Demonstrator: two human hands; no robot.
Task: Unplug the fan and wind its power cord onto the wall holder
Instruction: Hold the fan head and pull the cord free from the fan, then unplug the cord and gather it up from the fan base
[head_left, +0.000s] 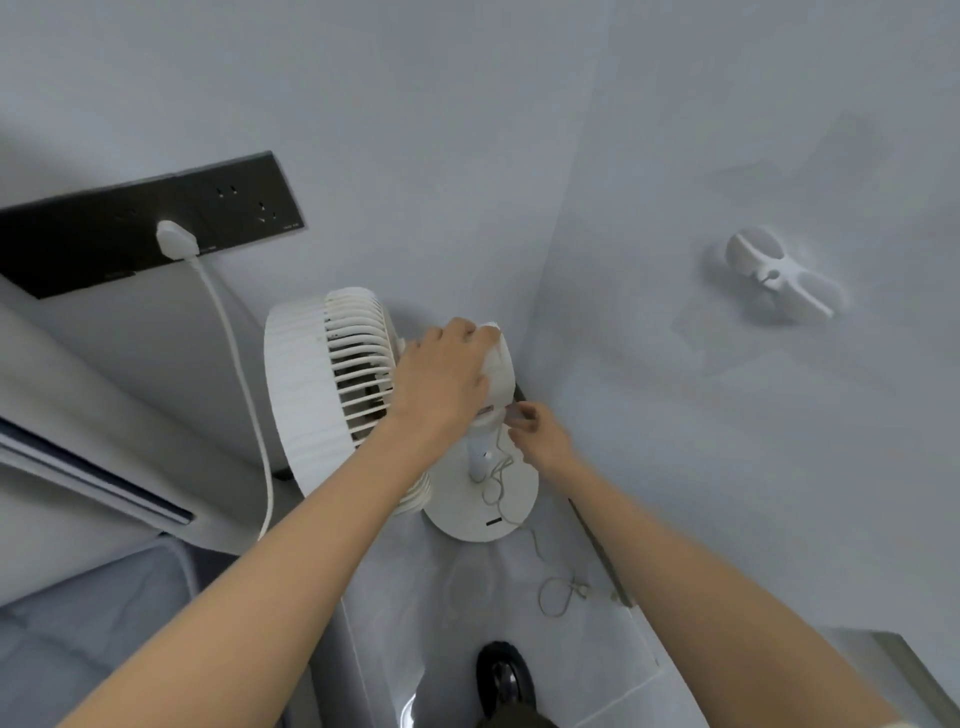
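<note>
A white fan stands on its round base on the floor in the room's corner. My left hand lies over the fan's motor housing and grips it. My right hand pinches something small at the back of the fan's neck, where a thin pale cord hangs down and trails in loops across the floor. A white cord holder with four arms is fixed to the right wall. A white plug sits in the black socket strip, with a thick white cable dropping from it.
A bed with grey bedding fills the lower left. A dark shoe shows at the bottom centre on the pale floor. A dark skirting line runs along the right wall's foot.
</note>
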